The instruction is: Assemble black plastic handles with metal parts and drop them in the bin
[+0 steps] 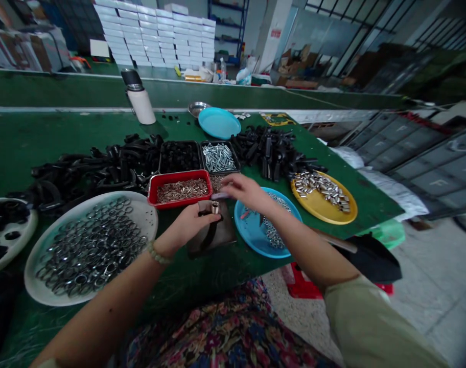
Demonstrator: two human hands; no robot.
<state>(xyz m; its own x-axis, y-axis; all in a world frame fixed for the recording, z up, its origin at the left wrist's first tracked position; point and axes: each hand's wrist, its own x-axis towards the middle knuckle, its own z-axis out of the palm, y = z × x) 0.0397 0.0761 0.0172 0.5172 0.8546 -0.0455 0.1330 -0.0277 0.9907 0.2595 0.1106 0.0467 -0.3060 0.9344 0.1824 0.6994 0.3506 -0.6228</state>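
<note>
My left hand (189, 225) is closed around a black curved part with a small metal sleeve (215, 207) on its top end, held over a dark work block (217, 232). My right hand (245, 191) reaches forward just past it, fingers pinched above the edge of the red tray (153, 190) of small coppery pins; what it pinches is too small to name. A blue plate (252, 232) with small metal rings lies under my right wrist.
A white plate of metal rings (145, 214) sits at left, and a yellow plate of silver sleeves (317, 204) at right. Black trays hold black caps (178, 156) and screws (218, 157). Heaps of black plastic parts (98, 168) flank them. A white bottle (141, 99) stands behind.
</note>
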